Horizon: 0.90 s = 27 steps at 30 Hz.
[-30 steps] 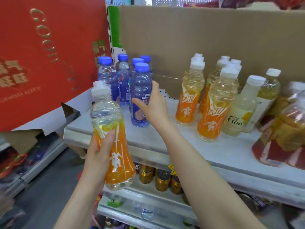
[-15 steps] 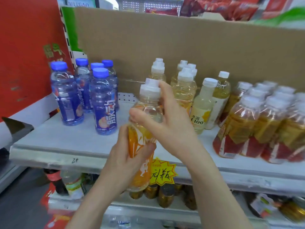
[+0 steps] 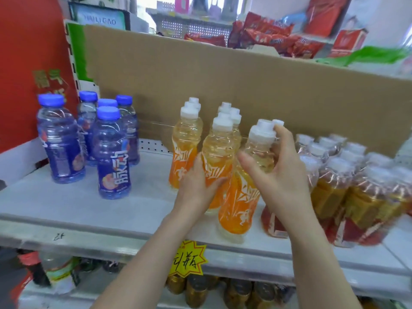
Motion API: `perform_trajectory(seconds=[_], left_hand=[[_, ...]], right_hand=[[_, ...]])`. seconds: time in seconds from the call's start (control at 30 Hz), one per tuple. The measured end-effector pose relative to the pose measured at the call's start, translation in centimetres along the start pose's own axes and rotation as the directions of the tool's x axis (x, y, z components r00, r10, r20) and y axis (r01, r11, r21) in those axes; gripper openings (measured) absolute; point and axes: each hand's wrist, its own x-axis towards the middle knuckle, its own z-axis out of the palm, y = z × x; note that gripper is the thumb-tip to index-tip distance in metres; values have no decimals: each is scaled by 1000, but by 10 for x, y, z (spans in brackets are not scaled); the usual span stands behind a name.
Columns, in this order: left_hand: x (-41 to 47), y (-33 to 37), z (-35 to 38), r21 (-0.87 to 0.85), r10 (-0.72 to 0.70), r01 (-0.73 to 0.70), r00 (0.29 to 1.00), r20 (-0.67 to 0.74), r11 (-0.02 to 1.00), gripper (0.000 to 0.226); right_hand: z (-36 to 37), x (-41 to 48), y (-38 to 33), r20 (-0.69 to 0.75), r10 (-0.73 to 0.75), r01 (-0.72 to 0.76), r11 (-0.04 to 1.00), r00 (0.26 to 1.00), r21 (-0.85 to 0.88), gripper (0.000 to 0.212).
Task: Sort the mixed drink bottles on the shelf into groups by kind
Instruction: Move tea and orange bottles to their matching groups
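Single head-worn wide-angle view (the only one here). Facing forward and somewhat down, close in front of the shelf (image 3: 66, 210). Cardboard backing (image 3: 223, 81) at the far side, cans (image 3: 196, 291) on the tier below along the near bottom edge.

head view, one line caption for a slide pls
Sorting drinks: left hand grips an orange bottle, right hand grips a second orange bottle, blue-capped bottles grouped to their left.

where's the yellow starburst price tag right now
In the head view, the yellow starburst price tag hangs on the white shelf's front edge, below the front orange-labelled clear bottle and above the gold cans.
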Motion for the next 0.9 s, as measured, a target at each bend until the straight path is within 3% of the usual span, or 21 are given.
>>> perform_trajectory(seconds=[0.33, 0.6, 0.7, 0.8, 0.9], left_hand=[[-23, -30, -43, 88, -42, 63, 975, -218, 994, 59], [-18, -31, -49, 66, -21, 37, 975, -222, 997, 68], [-20, -33, -51, 69, -10, 24, 980, -199, 997, 74], [-22, -34, -54, 56, -8, 18, 985, -171, 998, 73], [-22, -32, -56, 22, -29, 33, 989, -146, 999, 70]], right_hand=[[57, 28, 21, 51, -76, 70, 992, 996, 103, 69], [81, 34, 17, 78, -72, 68, 996, 994, 51, 79], [70, 31, 21, -80, -70, 66, 997, 994, -50, 61], [58, 45, 30, -276, 9, -35, 995, 961, -89, 49], [61, 64, 42, -202, 218, -244, 963, 955, -118, 56]])
